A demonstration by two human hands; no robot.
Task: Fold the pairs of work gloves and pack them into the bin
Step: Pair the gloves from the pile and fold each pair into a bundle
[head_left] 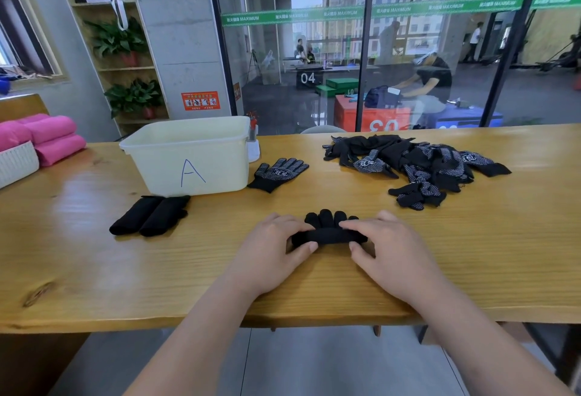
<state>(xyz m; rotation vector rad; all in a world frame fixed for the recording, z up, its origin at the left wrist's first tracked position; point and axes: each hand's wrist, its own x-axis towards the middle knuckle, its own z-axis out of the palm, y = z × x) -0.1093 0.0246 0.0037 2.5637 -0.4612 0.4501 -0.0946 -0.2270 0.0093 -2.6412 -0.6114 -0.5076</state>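
Note:
A black work glove pair (pixel 328 232) lies partly rolled near the table's front, its fingertips poking out on the far side. My left hand (pixel 273 247) grips the roll's left end and my right hand (pixel 386 244) grips its right end, thumbs on the near side. Two folded black bundles (pixel 151 218) lie side by side to the left, in front of the white bin marked "A" (pixel 188 156). A single dotted glove (pixel 278 174) lies flat just right of the bin. A heap of several black dotted gloves (pixel 418 163) sits at the back right.
The wooden table (pixel 94 269) runs the full width, its front edge close to me. Pink rolled towels (pixel 52 139) and a white woven basket (pixel 17 163) stand at the far left. A small white object (pixel 254 144) stands behind the bin. A glass wall rises behind the table.

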